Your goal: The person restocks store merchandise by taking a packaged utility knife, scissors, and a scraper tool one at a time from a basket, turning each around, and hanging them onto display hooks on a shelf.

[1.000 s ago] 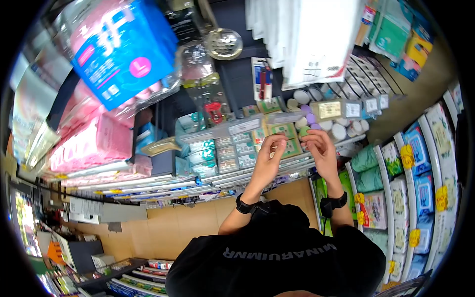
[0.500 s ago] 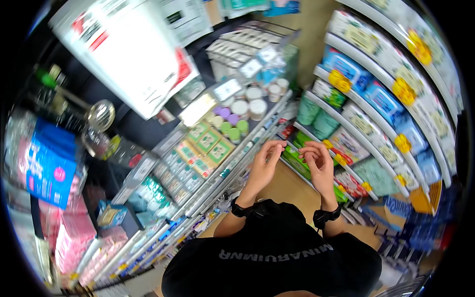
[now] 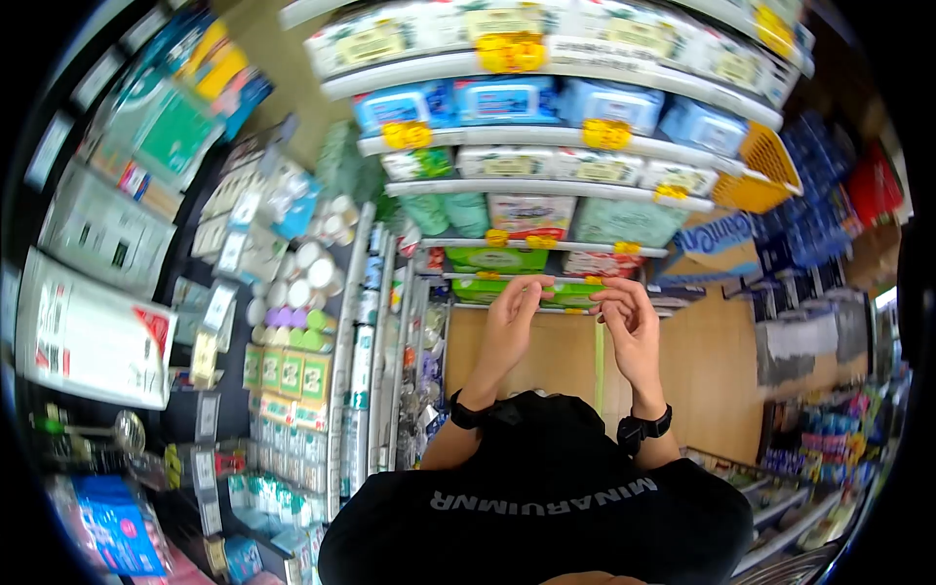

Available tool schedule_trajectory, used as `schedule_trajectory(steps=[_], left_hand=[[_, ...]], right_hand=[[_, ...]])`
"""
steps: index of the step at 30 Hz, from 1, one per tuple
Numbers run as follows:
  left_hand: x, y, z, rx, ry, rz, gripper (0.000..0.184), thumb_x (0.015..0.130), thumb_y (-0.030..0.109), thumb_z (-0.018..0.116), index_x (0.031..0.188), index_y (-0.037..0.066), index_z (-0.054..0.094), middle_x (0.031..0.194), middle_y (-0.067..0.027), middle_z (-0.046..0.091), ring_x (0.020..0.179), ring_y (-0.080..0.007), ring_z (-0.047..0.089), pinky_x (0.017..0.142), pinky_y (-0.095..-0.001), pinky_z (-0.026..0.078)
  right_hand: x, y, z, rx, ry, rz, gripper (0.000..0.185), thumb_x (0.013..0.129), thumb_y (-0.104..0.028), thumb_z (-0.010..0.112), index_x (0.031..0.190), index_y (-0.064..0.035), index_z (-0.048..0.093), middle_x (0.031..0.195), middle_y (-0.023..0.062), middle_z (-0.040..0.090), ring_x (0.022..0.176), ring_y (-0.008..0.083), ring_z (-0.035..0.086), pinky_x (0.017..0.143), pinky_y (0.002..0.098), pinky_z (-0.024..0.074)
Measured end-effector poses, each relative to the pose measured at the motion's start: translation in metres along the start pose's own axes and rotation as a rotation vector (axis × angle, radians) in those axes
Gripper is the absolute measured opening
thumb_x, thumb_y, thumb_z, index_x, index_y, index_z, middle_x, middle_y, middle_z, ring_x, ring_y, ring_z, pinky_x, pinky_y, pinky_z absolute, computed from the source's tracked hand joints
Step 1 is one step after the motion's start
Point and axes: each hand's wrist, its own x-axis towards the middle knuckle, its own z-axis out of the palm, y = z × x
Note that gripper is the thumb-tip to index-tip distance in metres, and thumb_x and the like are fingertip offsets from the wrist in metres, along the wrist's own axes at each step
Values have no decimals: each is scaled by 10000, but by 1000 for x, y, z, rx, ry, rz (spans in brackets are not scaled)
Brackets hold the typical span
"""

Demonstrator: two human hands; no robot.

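Note:
My left hand (image 3: pixel 512 322) is raised in front of my chest with its fingers bent and apart, holding nothing. Facing it, my right hand (image 3: pixel 632 327) is also raised with curled, parted fingers and nothing in them. A gap separates the two hands. Beyond them stand shelves with green packs (image 3: pixel 497 260), a red-and-white pack (image 3: pixel 602 263), pale green packs (image 3: pixel 629 222) and blue wipes packs (image 3: pixel 505 99). Neither hand touches any of these goods. Each wrist wears a black band.
On the left, a shelf unit holds small green-labelled boxes (image 3: pixel 292 373), round white-lidded jars (image 3: pixel 309 255) and a hanging white package (image 3: pixel 93 331). A yellow basket (image 3: pixel 770 168) and a cardboard box (image 3: pixel 717 249) stand at the right. Wooden floor (image 3: pixel 702 375) shows below.
The view has turned right, so the wall of tissue and wipes shelves now lies ahead and the jars and hanging goods have shifted left. Both hands keep nearly the same raised pose.

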Motion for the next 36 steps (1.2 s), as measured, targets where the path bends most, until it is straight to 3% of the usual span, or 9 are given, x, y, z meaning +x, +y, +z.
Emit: schedule_trajectory(steps=[7,16,22,36], left_hand=[[12,-32,96,-21,-283,-17,303,1067,273,451,1156,41,624,1208,-57,649,1032,-156,639,874,-283,445],[11,-51,183,-22,-457,-19,283,1056,266,490,1166,42,622,1212,-55,643,1040,-140,620,887,-284,441],[24,-71,226,5,-649,-42,280,1055,262,493,1167,35,613,1220,-60,639,1041,-140,614,897,-281,439],[118,-88,338,5,-778,-109,274,1048,242,507,1167,11,592,1212,-75,626,1058,-151,622,946,-295,446]], right_hand=[[-49,-5,-93,-101,247,7,289,961,10,553,1249,18,537,1069,119,684,934,152,668,856,282,521],[-95,-14,-150,-103,517,3,278,957,7,567,1233,26,553,1065,123,688,933,153,671,848,286,531],[-113,-10,-175,-194,568,38,262,952,1,578,1211,34,562,1066,131,696,926,170,683,861,292,530],[-49,-28,-289,-180,676,52,266,965,-24,572,1226,24,556,1047,122,692,927,175,672,864,305,520]])
